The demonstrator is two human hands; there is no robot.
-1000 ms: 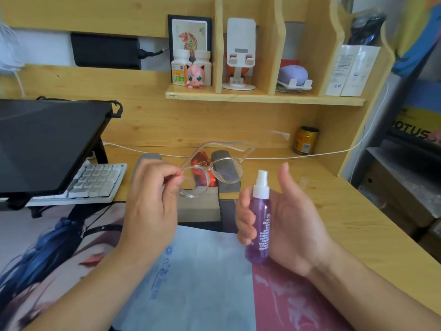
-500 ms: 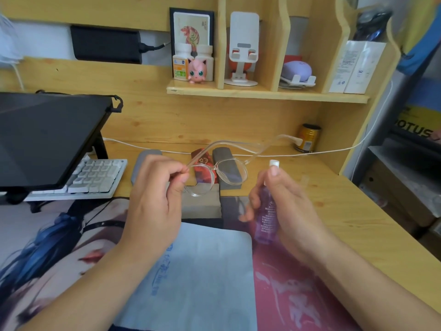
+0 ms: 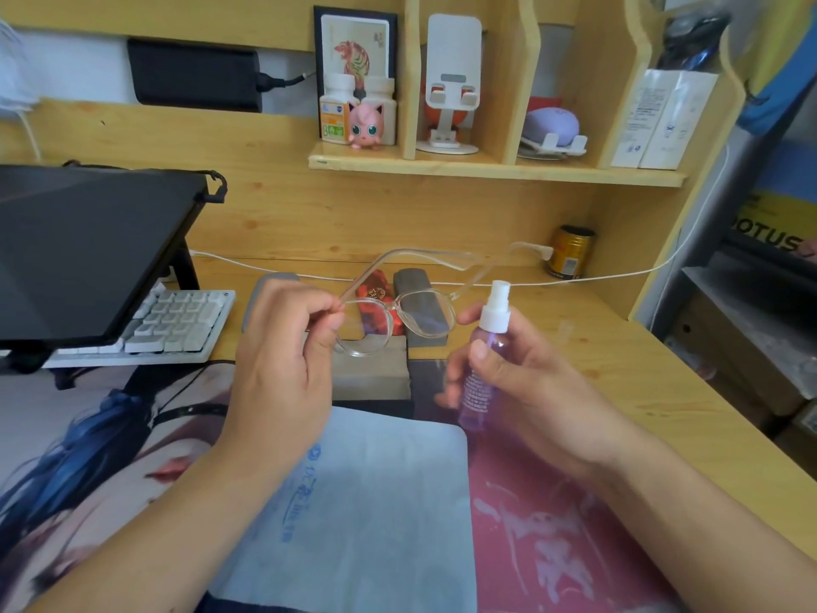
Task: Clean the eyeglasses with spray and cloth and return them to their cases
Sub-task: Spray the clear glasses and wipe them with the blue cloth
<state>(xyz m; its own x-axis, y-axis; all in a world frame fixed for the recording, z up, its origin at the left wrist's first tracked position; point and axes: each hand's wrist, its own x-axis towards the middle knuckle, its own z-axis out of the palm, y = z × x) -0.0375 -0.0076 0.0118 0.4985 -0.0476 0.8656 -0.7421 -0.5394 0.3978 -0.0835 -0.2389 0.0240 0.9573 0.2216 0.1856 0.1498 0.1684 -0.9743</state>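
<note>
Two hands work above the worktop (image 3: 641, 369). We pinch the clear eyeglasses (image 3: 398, 316) at their hinge corner with our left hand (image 3: 283, 369), fingers (image 3: 329, 320) pressed together, lenses held just left of the nozzle. Our right hand (image 3: 526, 387) curls around the purple spray bottle (image 3: 479, 373), upright. Below both hands lies the blue cloth (image 3: 376, 502); beyond the fingers lie grey cases (image 3: 420, 311) and a red one (image 3: 376, 298).

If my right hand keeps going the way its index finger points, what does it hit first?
Probably the glasses: the right hand holds the spray bottle with that finger aimed at the nearer lens, though depth is unclear.
</note>
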